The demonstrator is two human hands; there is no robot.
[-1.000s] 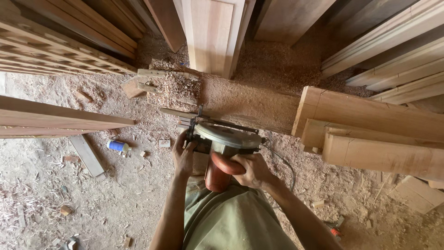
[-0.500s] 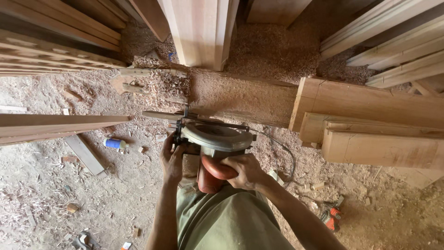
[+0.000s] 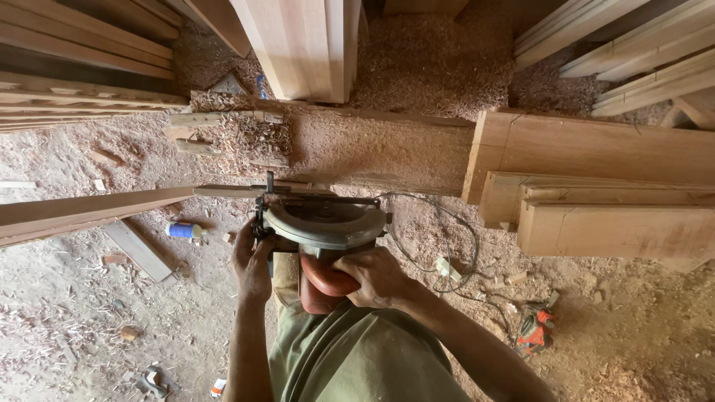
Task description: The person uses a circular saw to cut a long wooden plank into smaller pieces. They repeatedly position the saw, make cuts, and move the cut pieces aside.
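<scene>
One circular saw, hand-held, on a long wooden strip

One circular saw (image 3: 322,223), corded, sits at centre frame with a grey metal blade guard and a rounded reddish-brown handle (image 3: 328,281). It rests against a long narrow wooden strip (image 3: 97,208) that runs in from the left edge to just above the guard.

Handling, by judgement: the body looks heavy and rigid, its weight toward the guard and motor. The smooth handle is the natural grip; the motor side takes a steadying second hand. The blade edge is not shown and should be kept away from fingers. The strip looks light and stiff, and may flex along its length.

Right hand (image 3: 376,277): closed around the reddish handle, fingers wrapped over its top.
Left hand (image 3: 253,262): clasped on the saw's left side, below the guard; how tightly cannot be told.

Surroundings:
- Black power cable (image 3: 432,246), looped on the ground right of the saw.
- Orange and black tool (image 3: 536,331), lower right, kind unclear.
- Thick timber blocks (image 3: 611,201), stacked at right.
- Upright pale panel (image 3: 298,45), top centre.
- Slatted boards (image 3: 82,82), upper left.
- Small blue and white container (image 3: 182,231), left of the saw.
- Sawdust floor (image 3: 417,59), shavings throughout.
</scene>
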